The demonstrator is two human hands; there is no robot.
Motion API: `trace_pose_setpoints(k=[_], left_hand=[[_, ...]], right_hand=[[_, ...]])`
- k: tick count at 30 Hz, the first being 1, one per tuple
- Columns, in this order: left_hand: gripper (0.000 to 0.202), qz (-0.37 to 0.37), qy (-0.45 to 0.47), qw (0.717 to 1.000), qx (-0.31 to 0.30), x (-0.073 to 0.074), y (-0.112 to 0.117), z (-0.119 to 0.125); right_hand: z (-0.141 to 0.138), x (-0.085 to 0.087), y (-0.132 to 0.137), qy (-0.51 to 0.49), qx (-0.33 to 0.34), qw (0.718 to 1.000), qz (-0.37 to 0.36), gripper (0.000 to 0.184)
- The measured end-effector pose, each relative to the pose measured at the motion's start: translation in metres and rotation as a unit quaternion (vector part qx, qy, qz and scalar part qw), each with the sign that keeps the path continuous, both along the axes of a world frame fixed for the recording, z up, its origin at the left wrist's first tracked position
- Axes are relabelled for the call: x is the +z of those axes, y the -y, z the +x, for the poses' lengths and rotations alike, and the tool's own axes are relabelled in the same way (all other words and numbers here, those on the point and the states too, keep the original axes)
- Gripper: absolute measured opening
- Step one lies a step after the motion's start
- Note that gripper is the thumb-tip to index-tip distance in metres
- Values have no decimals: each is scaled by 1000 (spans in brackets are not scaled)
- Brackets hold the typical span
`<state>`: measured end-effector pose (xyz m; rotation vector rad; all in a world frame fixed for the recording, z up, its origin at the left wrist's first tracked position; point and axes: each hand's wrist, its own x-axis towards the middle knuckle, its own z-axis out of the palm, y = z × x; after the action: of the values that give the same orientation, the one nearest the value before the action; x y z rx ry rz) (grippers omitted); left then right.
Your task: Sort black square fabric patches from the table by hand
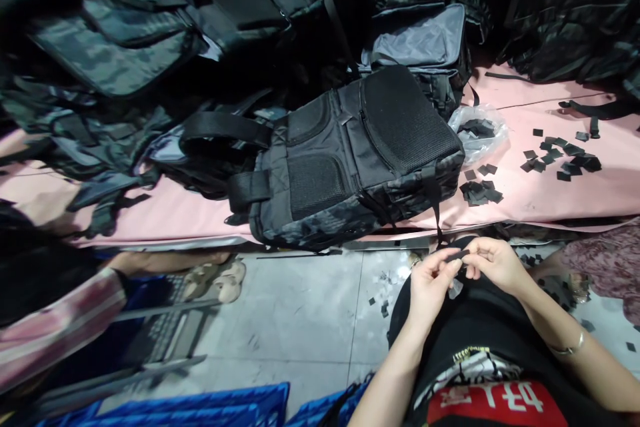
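Note:
Close together over my lap, my left hand [434, 277] and my right hand [493, 263] both pinch a short dark piece of webbing strap [457, 256] between thumbs and fingers. A thin black strap hangs from the corner of a black backpack [325, 167] down to my left hand; whether it is the same piece, I cannot tell. The backpack lies on the pink-covered table with its mesh back panel [407, 120] upward. A small greyish translucent piece [455, 289] shows just under my fingers.
Right of the backpack are a clear plastic bag [480, 133] of dark pieces and scattered black squares [570, 157]. More camouflage backpacks [120, 47] are heaped behind. Blue crates [225, 407] stand on the floor. A person's arm [160, 261] is at left; another person's patterned clothing [607, 267] is at right.

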<state>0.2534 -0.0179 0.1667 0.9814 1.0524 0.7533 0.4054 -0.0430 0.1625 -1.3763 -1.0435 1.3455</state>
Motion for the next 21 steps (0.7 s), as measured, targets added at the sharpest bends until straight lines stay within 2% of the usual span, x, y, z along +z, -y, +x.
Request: trace_pose_setpoints(k=[4,7,11,15,18,21], left_hand=[[30,29,-14,999,11,0,5,1],[34,-4,22,999,28,-1,6,1],[36,-64,52,996,16,-1,6,-1],[32,-40,20,999,-1,-1,5,-3],[35,-32,33,999,6,-1,6,0],[41,-30,35,998,38,-3,8,6]], right_hand=[[-2,-1,0,-5,-2,1000,6,27],[-3,0,-2,-30,8,1000,4,30],[-2,1,-2,-46,35,998,-20,29],[-2,2,0,-43,66,996,-42,30],[-4,3,2,-53,47,996,-46,32],[-6,4,5,-49,20,997,-51,29]])
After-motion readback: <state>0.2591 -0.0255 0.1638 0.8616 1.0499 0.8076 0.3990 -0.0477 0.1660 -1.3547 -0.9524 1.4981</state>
